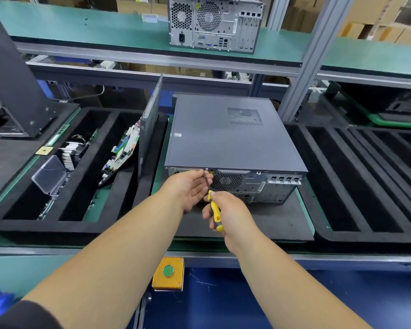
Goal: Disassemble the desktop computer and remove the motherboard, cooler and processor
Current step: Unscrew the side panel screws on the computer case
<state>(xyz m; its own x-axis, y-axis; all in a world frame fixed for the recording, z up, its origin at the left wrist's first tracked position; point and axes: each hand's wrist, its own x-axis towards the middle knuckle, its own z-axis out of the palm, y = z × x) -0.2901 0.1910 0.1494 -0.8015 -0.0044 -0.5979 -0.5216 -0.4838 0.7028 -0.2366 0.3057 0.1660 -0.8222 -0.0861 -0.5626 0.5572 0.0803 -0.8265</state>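
Observation:
A dark grey desktop computer [228, 136] lies on its side on a black mat, its rear panel facing me and its side cover closed. My right hand [226, 212] grips a yellow-and-black screwdriver [214, 210]. The tip of the tool sits at a screw near the top left of the rear panel. My left hand [188, 186] is beside the shaft, its fingers steadying the metal near the tip. In the foam tray on the left lie a motherboard [124, 150] and a finned cooler [73, 151].
A loose grey side panel [151, 122] leans upright between the left foam tray [114, 224] and the computer. Another computer [214, 22] stands on the upper shelf. A slotted black foam tray [365, 181] fills the right side. A yellow box with a green button [168, 271] is at the bench front.

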